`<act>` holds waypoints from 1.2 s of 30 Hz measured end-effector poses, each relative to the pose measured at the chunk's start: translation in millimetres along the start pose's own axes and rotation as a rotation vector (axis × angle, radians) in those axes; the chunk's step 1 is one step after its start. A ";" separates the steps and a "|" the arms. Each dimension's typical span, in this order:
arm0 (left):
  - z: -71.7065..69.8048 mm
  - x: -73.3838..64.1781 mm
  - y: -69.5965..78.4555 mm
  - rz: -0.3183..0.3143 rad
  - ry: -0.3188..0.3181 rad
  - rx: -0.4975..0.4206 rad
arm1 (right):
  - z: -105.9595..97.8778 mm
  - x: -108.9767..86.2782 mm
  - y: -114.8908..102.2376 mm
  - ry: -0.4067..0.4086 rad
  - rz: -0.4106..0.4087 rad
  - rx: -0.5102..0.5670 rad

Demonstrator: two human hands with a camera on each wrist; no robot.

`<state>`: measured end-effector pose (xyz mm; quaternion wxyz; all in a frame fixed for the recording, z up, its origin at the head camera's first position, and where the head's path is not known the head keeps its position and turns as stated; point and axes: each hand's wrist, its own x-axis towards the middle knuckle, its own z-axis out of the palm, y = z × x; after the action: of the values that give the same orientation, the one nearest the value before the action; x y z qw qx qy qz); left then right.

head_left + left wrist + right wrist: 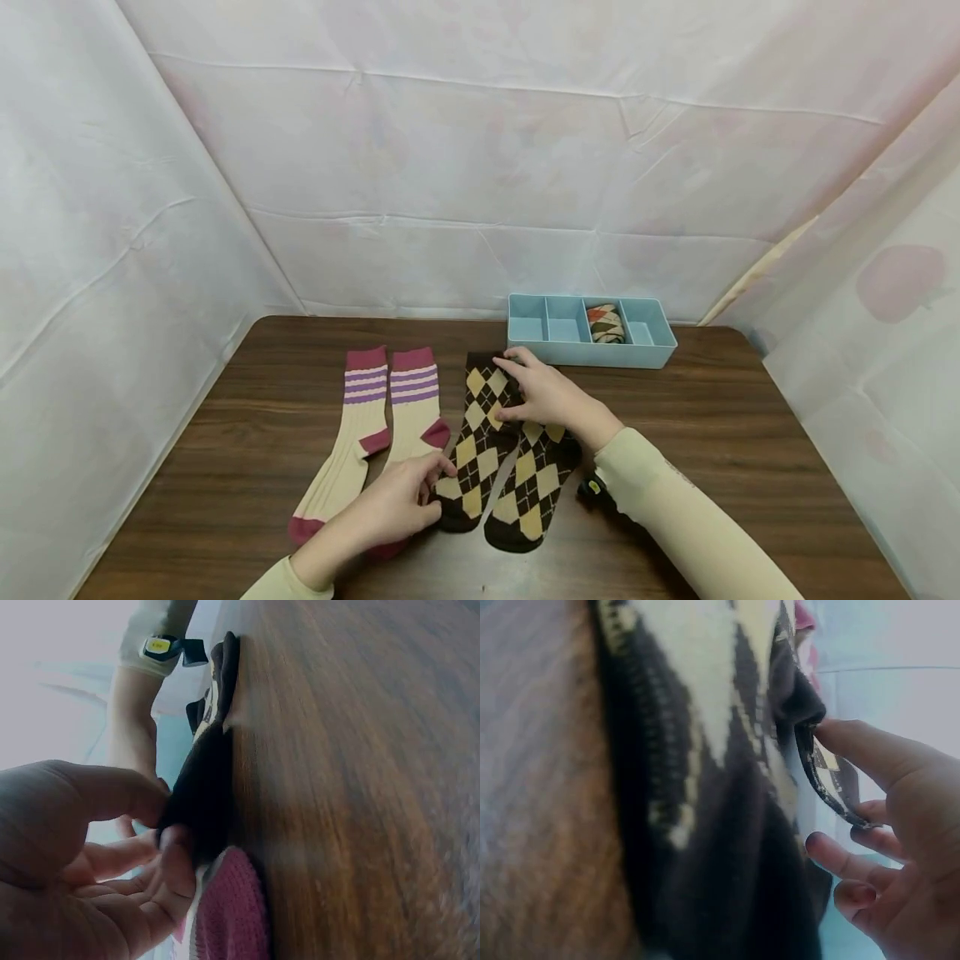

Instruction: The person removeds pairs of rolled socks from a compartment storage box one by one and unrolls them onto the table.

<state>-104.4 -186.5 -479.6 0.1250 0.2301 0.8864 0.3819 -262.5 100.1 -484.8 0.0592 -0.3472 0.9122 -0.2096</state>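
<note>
Two brown argyle socks lie side by side with toes toward me. My left hand [408, 500] is at the left argyle sock [480, 446]; in the left wrist view its thumb and fingers pinch the dark edge [199, 802] near the toe. My right hand [551, 396] reaches over the right argyle sock [536, 479], partly covering it. Its thumb and fingers hold the left sock's upper part, where the right wrist view shows a raised dark edge [821, 787] between them. Left of these lie two cream socks, the left one [348, 442] and the right one [412, 408], the latter partly hidden under my left arm.
A light blue divided box [592, 354] stands at the back right of the wooden table [690, 433]. One compartment holds a rolled argyle sock bundle [605, 323]. A pale curtain [465, 167] hangs behind the table and along both sides.
</note>
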 end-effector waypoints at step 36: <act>0.6 -6.6 8.2 0.007 -0.020 0.133 | 7.8 2.5 -2.4 -0.061 0.046 0.010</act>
<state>-96.0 -184.5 -473.6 0.1167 0.2447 0.9077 0.3203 -261.0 94.1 -490.8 0.0935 -0.3320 0.9166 -0.2021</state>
